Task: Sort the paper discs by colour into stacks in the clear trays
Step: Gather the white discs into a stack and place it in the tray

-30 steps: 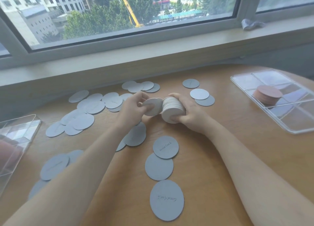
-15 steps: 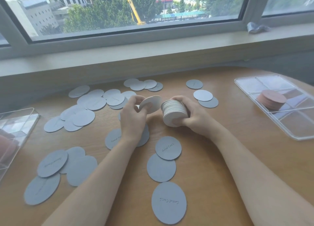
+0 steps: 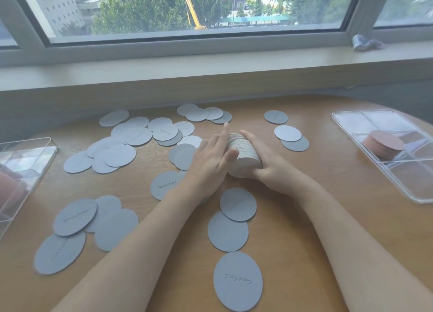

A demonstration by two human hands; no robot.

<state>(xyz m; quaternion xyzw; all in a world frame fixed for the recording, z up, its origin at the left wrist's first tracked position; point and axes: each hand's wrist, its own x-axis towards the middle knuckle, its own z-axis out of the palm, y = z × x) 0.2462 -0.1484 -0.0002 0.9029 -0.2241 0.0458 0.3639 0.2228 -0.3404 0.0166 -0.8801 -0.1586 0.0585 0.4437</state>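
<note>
A thick stack of pale discs [image 3: 244, 154] lies on its side at the table's middle, gripped from the right by my right hand [image 3: 269, 168]. My left hand [image 3: 210, 159] lies flat against the stack's left face, fingers straight. Many blue-grey paper discs [image 3: 121, 154] are spread over the wooden table, several with small writing. A clear tray [image 3: 398, 180] at the right holds a stack of pink discs [image 3: 384, 144] in one compartment. Another clear tray [image 3: 21, 161] at the left edge shows something pink inside.
Loose blue-grey discs lie near the front edge [image 3: 237, 281] and at the front left [image 3: 75, 215]. The window sill [image 3: 210, 70] runs behind the table, with a crumpled clear wrapper [image 3: 366, 43] on it at the right.
My left hand has brought the single pale disc it held onto the stack's end and now presses flat against it. The camera has moved a little closer.
</note>
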